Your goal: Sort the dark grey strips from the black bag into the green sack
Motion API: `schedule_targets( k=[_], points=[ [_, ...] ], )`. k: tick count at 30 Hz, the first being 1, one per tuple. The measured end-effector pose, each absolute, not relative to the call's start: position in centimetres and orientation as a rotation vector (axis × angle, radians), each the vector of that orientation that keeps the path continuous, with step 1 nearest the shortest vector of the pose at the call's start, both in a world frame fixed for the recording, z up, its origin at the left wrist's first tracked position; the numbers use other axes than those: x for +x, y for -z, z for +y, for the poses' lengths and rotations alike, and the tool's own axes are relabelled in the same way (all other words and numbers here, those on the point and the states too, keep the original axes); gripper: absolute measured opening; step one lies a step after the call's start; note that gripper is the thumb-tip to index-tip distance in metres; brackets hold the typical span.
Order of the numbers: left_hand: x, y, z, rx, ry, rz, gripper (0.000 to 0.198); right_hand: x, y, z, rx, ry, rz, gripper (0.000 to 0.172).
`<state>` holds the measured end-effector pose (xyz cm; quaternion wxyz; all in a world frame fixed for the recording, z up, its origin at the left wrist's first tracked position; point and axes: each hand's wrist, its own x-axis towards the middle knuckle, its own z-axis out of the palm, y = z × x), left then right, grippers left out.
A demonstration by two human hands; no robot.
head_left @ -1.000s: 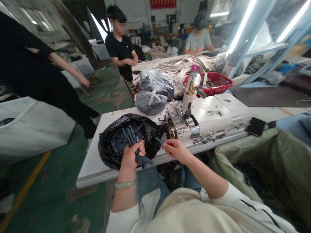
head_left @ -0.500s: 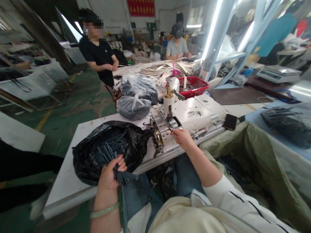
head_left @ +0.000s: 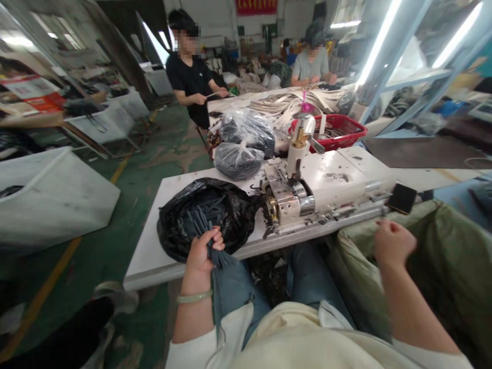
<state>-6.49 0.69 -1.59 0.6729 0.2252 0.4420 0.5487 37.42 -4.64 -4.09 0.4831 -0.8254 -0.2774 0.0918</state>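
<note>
A bunch of narrow dark grey strips (head_left: 216, 254) is hanging from the person's left hand (head_left: 200, 254), its grip pressed closed around them just above the edge of the white surface (head_left: 154, 266). The strips are looking soft, light and limp, likely to flop apart, so the gathered middle of the bunch seems the best place to hold them. More strips are poking out of the black plastic bag (head_left: 203, 218) beside that hand. The right hand (head_left: 392, 243) is hovering over the rim of a green woven sack (head_left: 434, 256), and blur hides whether its curled grip is fully closed. Beyond them, a white machine (head_left: 326, 187) and two clear plastic bags (head_left: 240, 161) are sitting on the surface, while a red banner (head_left: 256, 6) is showing writing too small to read.
</note>
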Motion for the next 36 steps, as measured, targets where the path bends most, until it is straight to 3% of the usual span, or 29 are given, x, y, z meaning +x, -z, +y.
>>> schedule_targets(
  k=[2, 5, 11, 15, 19, 23, 29, 32, 36],
  points=[
    [-6.4, 1.6, 0.7, 0.52, -1.237, 0.99, 0.022, 41.8, 5.2, -8.0, -2.297, -0.066, -0.681, 0.028],
    [-5.7, 1.6, 0.9, 0.549, -1.217, 0.972, 0.022, 43.1, 5.8, -9.7, -2.324, -0.054, -0.87, 0.016],
    [-3.4, 1.2, 1.1, 0.655, -1.126, 0.928, 0.02, 24.0, 2.1, -2.5, -1.365, -1.152, -1.363, 0.04],
    [-3.0, 0.7, 0.4, 0.717, -1.064, 0.969, 0.018, 11.9, 1.0, 2.5, -1.131, -1.244, -1.559, 0.031],
    [-4.3, 0.6, -0.3, 0.711, -1.059, 1.035, 0.02, 8.0, 1.7, 4.0, -1.149, -1.247, -1.433, 0.03],
    [-5.8, 0.9, -0.6, 0.658, -1.076, 1.042, 0.024, 8.4, 2.0, 4.4, -1.157, -1.309, -0.953, 0.031],
    [-5.4, 1.6, 0.1, 0.577, -1.052, 0.945, 0.026, 9.0, 1.7, 3.7, -0.629, -1.859, -0.963, 0.032],
    [-4.7, 1.9, 0.4, 0.566, -0.993, 0.916, 0.026, 9.7, 1.9, 3.4, -0.575, -1.758, -1.012, 0.026],
    [-5.1, 2.3, 0.6, 0.554, -0.99, 0.923, 0.025, 14.6, 1.6, 3.8, -0.875, -1.394, -1.071, 0.03]
  ],
)
